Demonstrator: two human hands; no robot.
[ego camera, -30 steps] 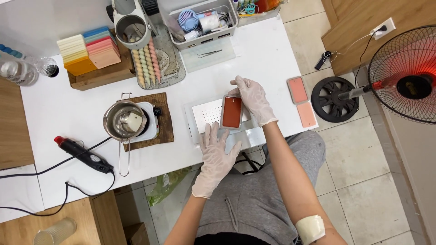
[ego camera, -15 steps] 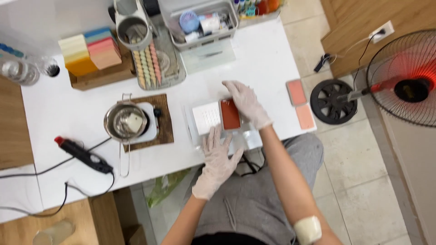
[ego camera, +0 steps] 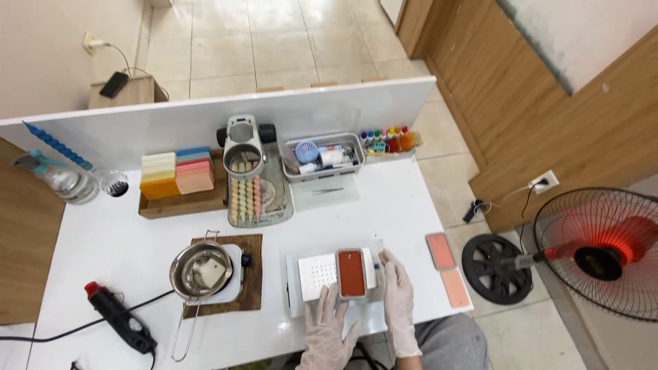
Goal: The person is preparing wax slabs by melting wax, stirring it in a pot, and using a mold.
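Both hands gloved, low in view at near edge of the white surface (ego camera: 123, 233). Right hand (ego camera: 399, 301) lies flat-ish w/ fingers long and loosely together, tips touching the right rim of a small rect. metal tray (ego camera: 352, 274) filled w/ reddish-brown stuff; not wrapped around it, just steadying the side. Left hand (ego camera: 327, 332) sits just below the tray, fingers spread and pointing up toward its near edge, holding nothing; can't tell if tips actually touch it.

Tray rests on a white perforated board (ego camera: 317, 275), which runs out to the left of left hand's fingertips.

Further left of left hand: steel pot (ego camera: 201, 270) w/ long handle, pale lump inside, on a brown mat (ego camera: 252, 270). Beyond that, near surface edge, a black heat gun (ego camera: 118, 315) w/ red tip and cord.

Well above the hands, by the back panel: wooden box of coloured blocks (ego camera: 177, 175), a tray of pastel sticks (ego camera: 245, 199), grey basket (ego camera: 323, 157) of bits, row of small dye bottles (ego camera: 387, 140). Far left, a spray bottle (ego camera: 58, 179).

Right of right hand, just off the surface: two pink slabs (ego camera: 447, 268), then a floor fan (ego camera: 603, 253) w/ red centre.
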